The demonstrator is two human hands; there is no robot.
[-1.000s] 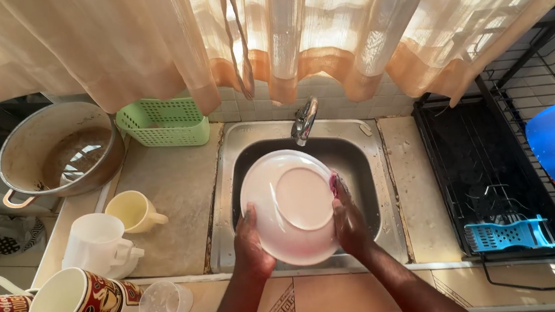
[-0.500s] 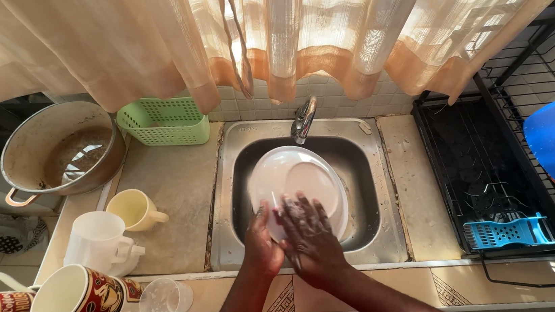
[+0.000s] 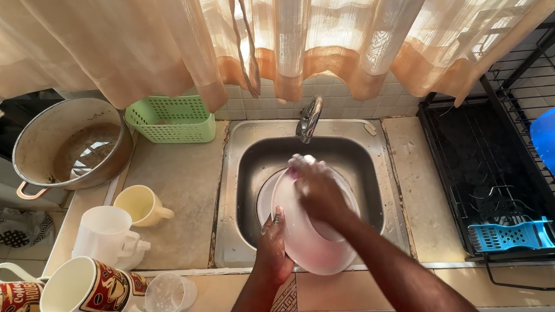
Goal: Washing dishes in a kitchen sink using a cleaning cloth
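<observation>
Over the sink (image 3: 248, 240), the left hand (image 3: 271, 245) grips the white plate (image 3: 309, 241) by its edge while the right hand (image 3: 318, 189) lies flat and open on it, rubbing, so the washing step seems in hand and rinsing under the tap (image 3: 308, 119) would probably come next.

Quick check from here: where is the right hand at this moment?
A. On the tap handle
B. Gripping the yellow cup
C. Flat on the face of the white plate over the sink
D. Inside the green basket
C: the right hand lies across the white plate, which the left hand grips at its edge over the sink.
</observation>
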